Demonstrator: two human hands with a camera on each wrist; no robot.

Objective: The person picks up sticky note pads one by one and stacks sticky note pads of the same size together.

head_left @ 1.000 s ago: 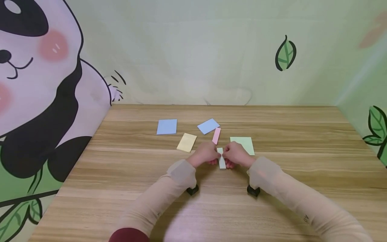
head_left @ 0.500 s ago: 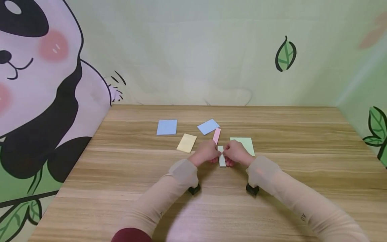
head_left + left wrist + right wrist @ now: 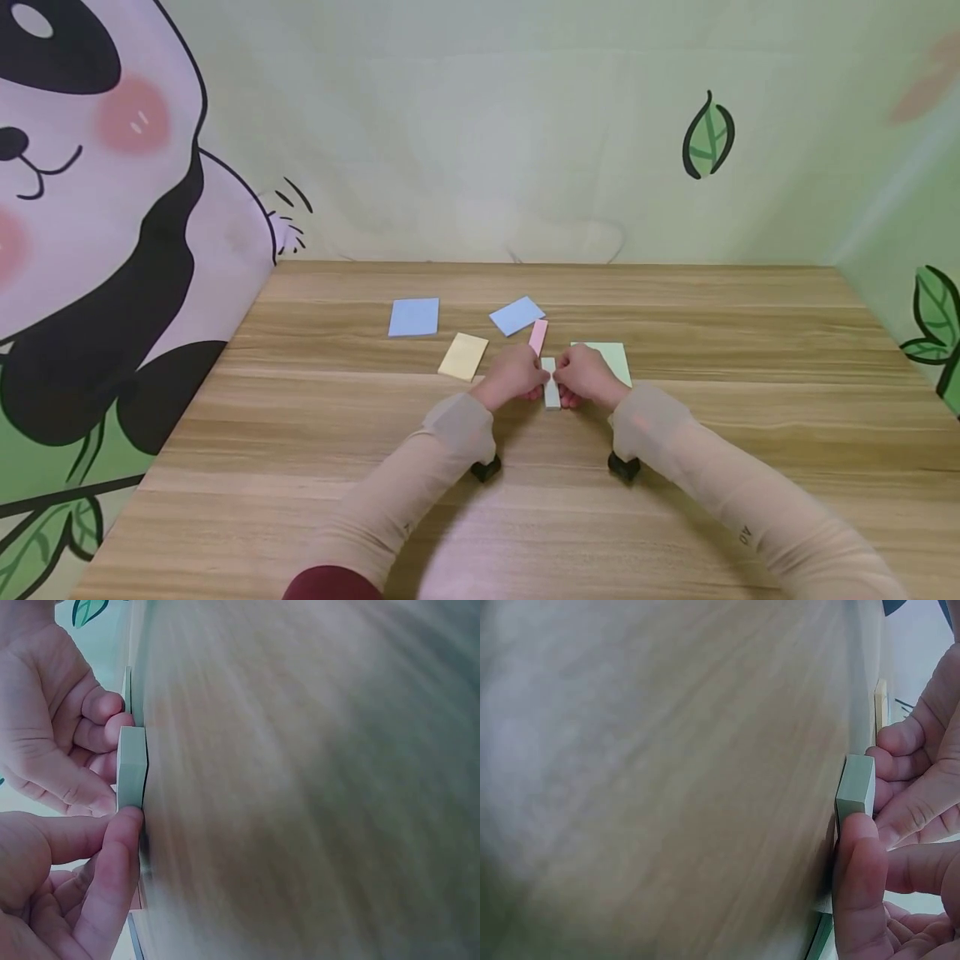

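Observation:
A narrow pale green sticky-note pad (image 3: 551,396) lies on the table, pointing away from me. From its left side my left hand (image 3: 513,372) pinches it between thumb and fingers; from its right side my right hand (image 3: 588,375) does the same. Both thumbs almost meet over its upper face. In the left wrist view the end of the green pad (image 3: 132,769) stands out between the hands, and the right wrist view shows the same pad's thick edge (image 3: 856,780). Just beyond the left hand is a narrow pink pad (image 3: 537,337), its near end hidden.
A square green pad (image 3: 615,360) lies partly under the right hand's outline. To the left is a yellow pad (image 3: 463,357); farther back are a square blue pad (image 3: 414,317) and an oblong blue pad (image 3: 517,316), which the pink one touches. The wooden table (image 3: 300,417) meets a painted backdrop.
Both hands have slid the narrow green pad a little way forward, away from me, toward the pink pad. The other pads stay where they were.

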